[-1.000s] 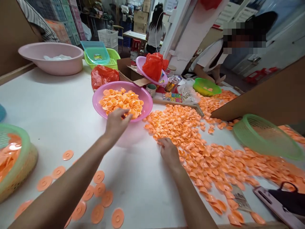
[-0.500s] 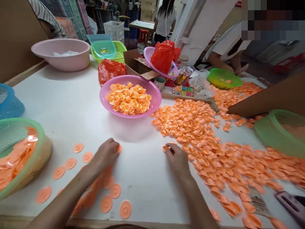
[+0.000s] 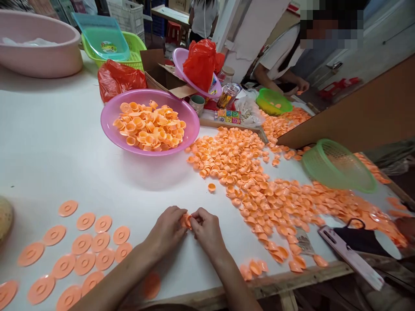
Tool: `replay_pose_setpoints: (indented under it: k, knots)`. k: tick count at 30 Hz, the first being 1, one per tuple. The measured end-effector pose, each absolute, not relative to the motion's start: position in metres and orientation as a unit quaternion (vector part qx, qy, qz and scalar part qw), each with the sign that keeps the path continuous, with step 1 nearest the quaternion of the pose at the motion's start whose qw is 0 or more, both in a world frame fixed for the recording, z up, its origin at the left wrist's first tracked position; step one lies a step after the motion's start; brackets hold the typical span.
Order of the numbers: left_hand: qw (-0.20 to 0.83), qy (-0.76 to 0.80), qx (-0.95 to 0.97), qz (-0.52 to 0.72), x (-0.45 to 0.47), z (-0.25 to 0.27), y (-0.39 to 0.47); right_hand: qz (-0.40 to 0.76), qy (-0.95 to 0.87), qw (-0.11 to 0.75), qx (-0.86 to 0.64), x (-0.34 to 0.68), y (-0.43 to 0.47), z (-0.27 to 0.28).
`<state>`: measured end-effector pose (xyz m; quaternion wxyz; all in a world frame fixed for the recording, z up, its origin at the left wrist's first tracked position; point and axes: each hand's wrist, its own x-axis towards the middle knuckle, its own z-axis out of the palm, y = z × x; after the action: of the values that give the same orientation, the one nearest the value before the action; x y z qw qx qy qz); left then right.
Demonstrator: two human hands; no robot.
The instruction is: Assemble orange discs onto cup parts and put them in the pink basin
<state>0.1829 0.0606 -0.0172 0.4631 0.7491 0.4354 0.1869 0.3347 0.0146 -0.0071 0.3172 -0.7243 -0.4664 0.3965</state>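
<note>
My left hand [image 3: 166, 228] and my right hand [image 3: 208, 229] meet over the white table [image 3: 155, 185], fingers pinched. Between the fingertips are small orange plastic pieces [image 3: 186, 220]; a flat disc on the left and a little cup on the right, partly covered by my fingers. To the left lie several flat orange discs [image 3: 86, 221], each with a raised ring. A wide heap of small orange cups [image 3: 243, 172] spreads on the right. One loose cup [image 3: 211, 188] sits apart from it. Beyond my hands stands a pink bowl [image 3: 109, 136] of orange pieces [image 3: 149, 129].
A green mesh basket [image 3: 337, 166] tilts on the heap's far side. A phone [image 3: 352, 257] and a black cloth item lie near the right edge. At the back are a large pink tub [image 3: 39, 58], a cardboard box [image 3: 158, 75] and red bags [image 3: 121, 82]. Another person works behind the partition.
Both hands have come together from apart, bringing the disc and the cup to each other. The camera view has turned to the right.
</note>
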Motion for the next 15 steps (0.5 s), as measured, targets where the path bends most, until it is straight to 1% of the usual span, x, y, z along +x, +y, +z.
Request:
replay_pose_setpoints:
  k: [2,5,10,15]
  knots:
    - [0.493,0.457,0.719,0.175,0.184,-0.012,0.065,0.378,-0.492,0.318,-0.717,0.334,0.012,-0.007]
    - [0.506,0.486,0.696,0.152,0.186,-0.005,0.068,0.367,-0.501,0.314,-0.718,0.332,0.009,-0.007]
    - [0.511,0.494,0.689,0.137,0.186,0.0,0.068,0.415,-0.496,0.303,-0.7,0.332,0.01,-0.009]
    - [0.508,0.504,0.687,0.125,0.19,-0.002,0.069,0.331,-0.562,0.265,-0.71,0.331,0.01,-0.009]
